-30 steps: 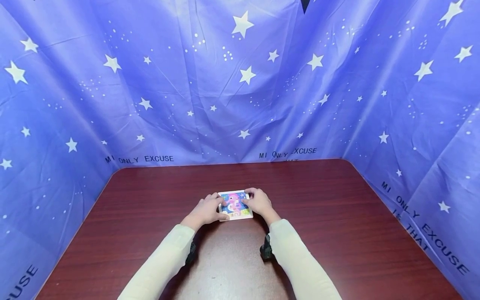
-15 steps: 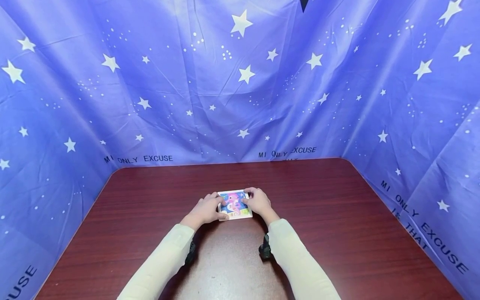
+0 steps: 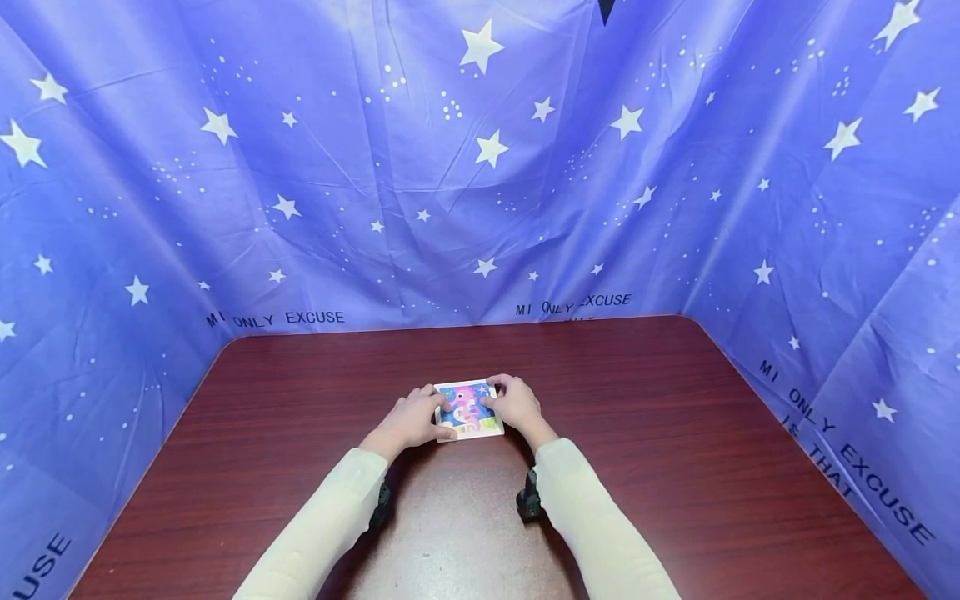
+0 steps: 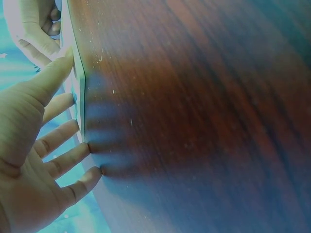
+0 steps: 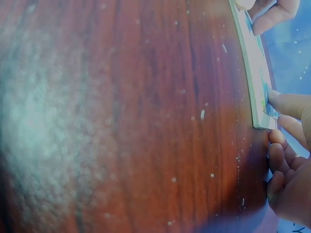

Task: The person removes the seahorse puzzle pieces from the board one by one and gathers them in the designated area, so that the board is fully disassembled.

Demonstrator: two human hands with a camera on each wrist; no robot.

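A small, flat puzzle board [image 3: 468, 432] with a pale rim and a pink seahorse picture on blue lies flat on the table. At its left side is my left hand [image 3: 411, 418]; the thumb touches the near left corner and the index finger lies on the picture. The left wrist view shows the fingers [image 4: 63, 162] spread and mostly straight along the board's edge. My right hand [image 3: 519, 407] holds the right side, its thumb pressing on the picture and its index finger at the far corner. In the right wrist view its other fingers [image 5: 278, 162] curl against the table.
The dark red-brown table [image 3: 637, 400] reaches out around both hands. A blue-purple curtain [image 3: 420, 167] with white stars hangs behind it and along both sides. Black devices, one being the right wrist device [image 3: 529, 497], sit under the pale sleeves.
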